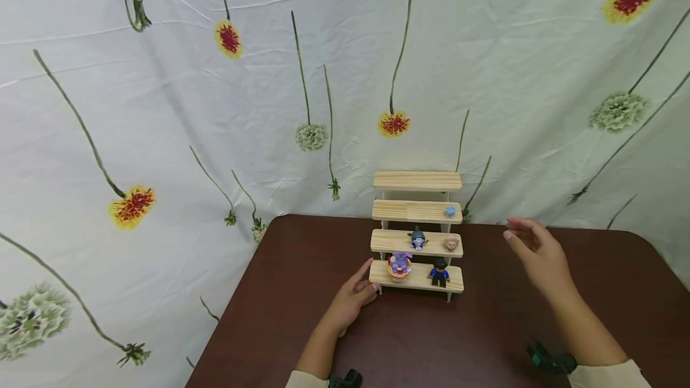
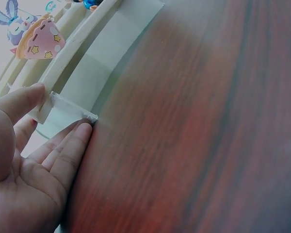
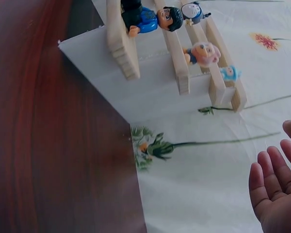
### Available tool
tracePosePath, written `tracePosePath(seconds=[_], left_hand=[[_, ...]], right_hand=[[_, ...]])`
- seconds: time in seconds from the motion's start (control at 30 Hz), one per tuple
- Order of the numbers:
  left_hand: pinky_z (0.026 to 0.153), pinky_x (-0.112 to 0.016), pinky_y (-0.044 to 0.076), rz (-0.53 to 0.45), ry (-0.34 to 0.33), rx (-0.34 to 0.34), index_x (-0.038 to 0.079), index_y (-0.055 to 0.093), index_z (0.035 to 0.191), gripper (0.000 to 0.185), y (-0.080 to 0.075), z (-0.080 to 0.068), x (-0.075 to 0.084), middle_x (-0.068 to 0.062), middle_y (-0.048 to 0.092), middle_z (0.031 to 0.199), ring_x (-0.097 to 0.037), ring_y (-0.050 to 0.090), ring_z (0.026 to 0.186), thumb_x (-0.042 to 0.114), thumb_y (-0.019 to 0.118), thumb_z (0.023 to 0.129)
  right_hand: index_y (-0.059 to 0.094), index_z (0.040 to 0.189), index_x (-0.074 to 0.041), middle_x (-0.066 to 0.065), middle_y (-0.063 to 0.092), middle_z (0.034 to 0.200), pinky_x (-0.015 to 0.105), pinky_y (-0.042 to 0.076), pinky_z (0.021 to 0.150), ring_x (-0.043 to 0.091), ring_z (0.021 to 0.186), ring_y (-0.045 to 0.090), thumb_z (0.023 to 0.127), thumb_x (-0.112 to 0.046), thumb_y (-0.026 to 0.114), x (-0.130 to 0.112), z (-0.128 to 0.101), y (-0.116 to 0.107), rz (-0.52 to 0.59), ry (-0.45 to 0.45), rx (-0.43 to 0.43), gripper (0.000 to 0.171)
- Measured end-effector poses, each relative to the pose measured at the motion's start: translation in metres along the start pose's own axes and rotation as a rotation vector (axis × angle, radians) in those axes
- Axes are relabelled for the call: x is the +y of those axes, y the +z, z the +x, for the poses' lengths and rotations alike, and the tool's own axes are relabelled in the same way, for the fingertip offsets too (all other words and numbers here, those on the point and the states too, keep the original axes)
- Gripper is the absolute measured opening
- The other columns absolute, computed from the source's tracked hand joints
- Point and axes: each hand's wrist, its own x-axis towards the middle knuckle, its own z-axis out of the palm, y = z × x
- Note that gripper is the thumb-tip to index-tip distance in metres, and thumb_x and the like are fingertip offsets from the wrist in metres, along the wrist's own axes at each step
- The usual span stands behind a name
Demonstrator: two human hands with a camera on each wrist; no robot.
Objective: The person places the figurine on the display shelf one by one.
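A four-tier wooden display stand [image 1: 417, 181] stands at the back of the table. On its lowest tier sit a purple rabbit figurine [image 1: 399, 263] in a pink starry cup-like base and a toy figure with black hair and blue top [image 1: 439, 273]. One tier up are a dark-capped figurine [image 1: 417, 238] and a pink figurine [image 1: 451, 243]; a small light-blue figurine [image 1: 450, 211] is above them. My left hand [image 1: 348, 302] touches the lowest tier's left end, thumb at the plank's edge [image 2: 47, 92], fingers low by the side support. My right hand [image 1: 543, 258], fingers loosely bent, hovers right of the stand, holding nothing.
The dark reddish-brown table [image 1: 485, 328] extends around the stand. Behind it hangs a pale cloth [image 1: 259, 88] printed with flowers and stems. Black bands [image 1: 552, 361] circle both wrists.
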Motion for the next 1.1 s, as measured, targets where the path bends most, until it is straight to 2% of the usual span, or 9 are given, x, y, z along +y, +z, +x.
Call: tracePosePath(seconds=[0.17, 0.33, 0.57, 0.73, 1.1], left_hand=[[0.11, -0.039, 0.05, -0.001, -0.006, 0.006, 0.033, 0.027, 0.161, 0.066, 0.0, 0.0, 0.0, -0.022, 0.059, 0.14, -0.026, 0.06, 0.129, 0.031, 0.06, 0.103], [0.11, -0.04, 0.05, 0.0, -0.005, 0.006, 0.031, 0.027, 0.161, 0.066, -0.001, -0.001, 0.0, -0.022, 0.059, 0.141, -0.028, 0.059, 0.13, 0.03, 0.059, 0.104], [0.109, -0.039, 0.051, 0.016, -0.006, 0.011, 0.034, 0.028, 0.16, 0.066, -0.002, 0.0, 0.0, -0.021, 0.059, 0.141, -0.026, 0.059, 0.129, 0.032, 0.06, 0.103], [0.109, -0.038, 0.052, 0.013, -0.001, 0.009, 0.035, 0.029, 0.16, 0.065, -0.002, 0.0, 0.0, -0.022, 0.06, 0.139, -0.025, 0.06, 0.128, 0.03, 0.06, 0.103], [0.109, -0.038, 0.051, -0.013, -0.002, 0.009, 0.034, 0.029, 0.16, 0.065, 0.0, 0.0, 0.0, -0.022, 0.059, 0.14, -0.028, 0.059, 0.13, 0.027, 0.059, 0.104]], right_hand=[[0.056, 0.139, -0.011, -0.03, 0.058, 0.118, 0.001, 0.043, 0.082, -0.016, 0.106, 0.053, 0.103, -0.033, 0.061, 0.008, -0.013, -0.012, -0.014, 0.023, 0.02, 0.042], [0.057, 0.139, -0.018, -0.035, 0.057, 0.116, 0.0, 0.042, 0.08, -0.019, 0.106, 0.052, 0.102, -0.032, 0.061, 0.02, -0.027, -0.024, -0.012, 0.074, 0.047, 0.039], [0.058, 0.14, -0.018, -0.034, 0.06, 0.115, -0.002, 0.04, 0.081, -0.021, 0.104, 0.053, 0.102, -0.026, 0.062, 0.039, -0.04, -0.041, -0.021, 0.085, 0.103, 0.038], [0.059, 0.139, -0.024, -0.039, 0.058, 0.112, -0.002, 0.039, 0.076, -0.024, 0.1, 0.052, 0.102, -0.03, 0.062, 0.046, -0.049, -0.056, -0.032, 0.157, 0.13, 0.037], [0.058, 0.141, -0.025, -0.041, 0.054, 0.102, 0.0, 0.038, 0.067, -0.024, 0.089, 0.052, 0.101, -0.036, 0.062, 0.06, -0.067, -0.072, -0.069, 0.34, 0.23, 0.042]])
